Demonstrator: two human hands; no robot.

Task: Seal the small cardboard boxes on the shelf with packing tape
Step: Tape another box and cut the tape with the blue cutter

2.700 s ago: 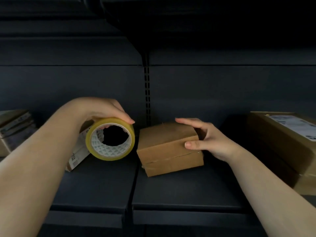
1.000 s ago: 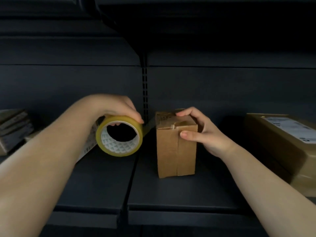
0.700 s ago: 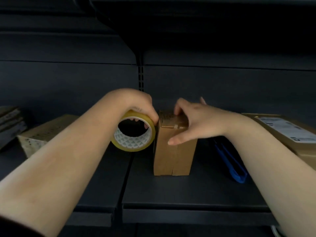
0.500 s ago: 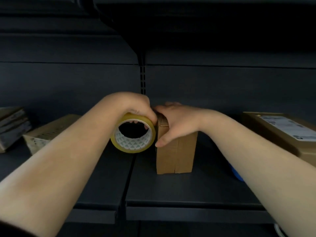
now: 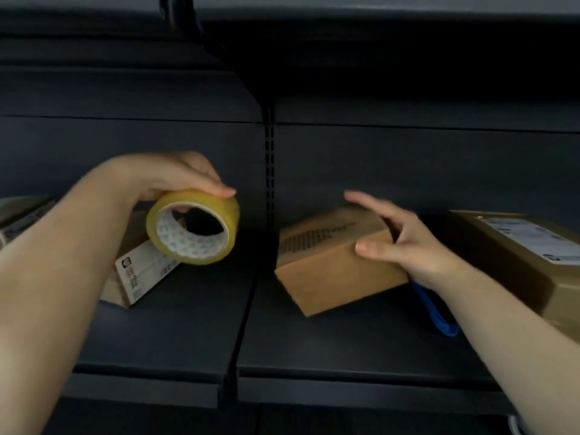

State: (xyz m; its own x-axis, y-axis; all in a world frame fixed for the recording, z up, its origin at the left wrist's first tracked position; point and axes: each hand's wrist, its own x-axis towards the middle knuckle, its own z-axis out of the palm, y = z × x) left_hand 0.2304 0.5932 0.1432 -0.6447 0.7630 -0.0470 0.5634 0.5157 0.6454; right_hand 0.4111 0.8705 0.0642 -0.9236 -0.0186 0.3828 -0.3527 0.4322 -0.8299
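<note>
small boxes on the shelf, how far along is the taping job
Done: nothing can be confirmed; no tape shows on the small box. In hand: the left hand grips the tape roll off the shelf, while the right hand rests on that box, lying flat. Left: the labelled box behind the roll; its sealing can't be judged either.

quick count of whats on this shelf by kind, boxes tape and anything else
cardboard boxes: 4 (small box under the right hand, labelled box behind the tape, large box at right, one at the left edge, partly cut off)
tape roll, held in the left hand: 1
blue object, partly hidden: 1
total: 6
</note>
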